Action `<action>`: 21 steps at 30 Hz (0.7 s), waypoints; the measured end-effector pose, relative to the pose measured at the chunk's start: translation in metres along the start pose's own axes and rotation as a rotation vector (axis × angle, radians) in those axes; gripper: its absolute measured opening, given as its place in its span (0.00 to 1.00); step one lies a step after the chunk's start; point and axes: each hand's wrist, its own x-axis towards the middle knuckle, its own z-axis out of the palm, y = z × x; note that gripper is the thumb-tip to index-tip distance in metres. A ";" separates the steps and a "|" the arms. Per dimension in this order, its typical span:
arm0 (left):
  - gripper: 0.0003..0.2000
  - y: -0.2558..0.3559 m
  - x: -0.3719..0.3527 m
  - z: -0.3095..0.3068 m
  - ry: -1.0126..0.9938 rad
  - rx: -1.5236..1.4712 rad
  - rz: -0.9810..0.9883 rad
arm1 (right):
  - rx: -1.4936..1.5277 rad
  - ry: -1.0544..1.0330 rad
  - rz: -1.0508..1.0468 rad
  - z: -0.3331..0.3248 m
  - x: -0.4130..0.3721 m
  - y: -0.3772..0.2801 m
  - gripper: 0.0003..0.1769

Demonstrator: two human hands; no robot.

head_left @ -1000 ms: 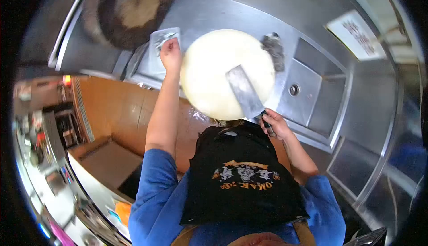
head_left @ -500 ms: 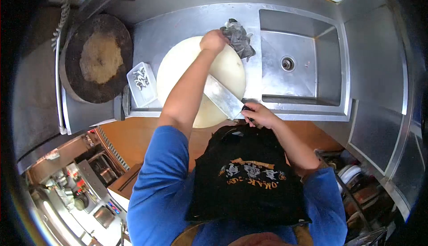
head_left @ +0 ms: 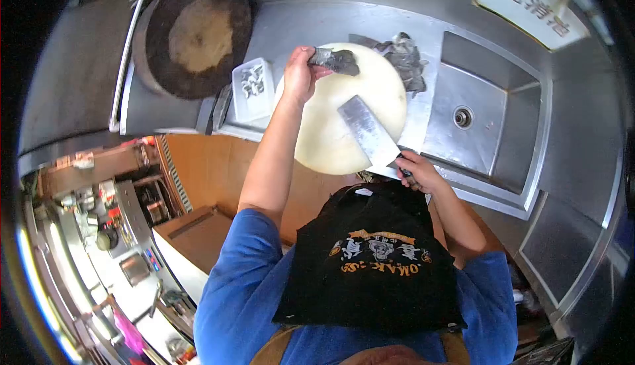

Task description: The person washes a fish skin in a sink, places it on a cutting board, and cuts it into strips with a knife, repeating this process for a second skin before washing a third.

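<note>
My left hand (head_left: 302,77) is closed on a dark grey, limp strip that looks like fish skin (head_left: 338,62), held above the far left part of a round, cream-coloured cutting board (head_left: 317,130). My right hand (head_left: 421,172) grips the black handle of a cleaver (head_left: 368,127). The broad blade lies over the board's right half, its tip pointing away and to the left. Just past the board's right edge, a heap of similar dark grey pieces (head_left: 408,64) rests on the metal counter.
Left of the board stands a white plastic tub (head_left: 253,108) with small grey-and-white cut pieces in it. A thick, dark round wooden block (head_left: 202,37) is farther left. To the right, a steel sink (head_left: 466,143) is set into the counter (head_left: 291,24).
My left hand has moved from the heap leftward over the board, carrying a grey strip. The cleaver has swung a little, its blade now steeper. The camera view has turned and shifted.
</note>
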 end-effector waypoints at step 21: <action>0.11 -0.058 -0.046 -0.151 0.300 0.776 0.050 | 0.144 0.221 -0.101 0.008 -0.030 0.003 0.09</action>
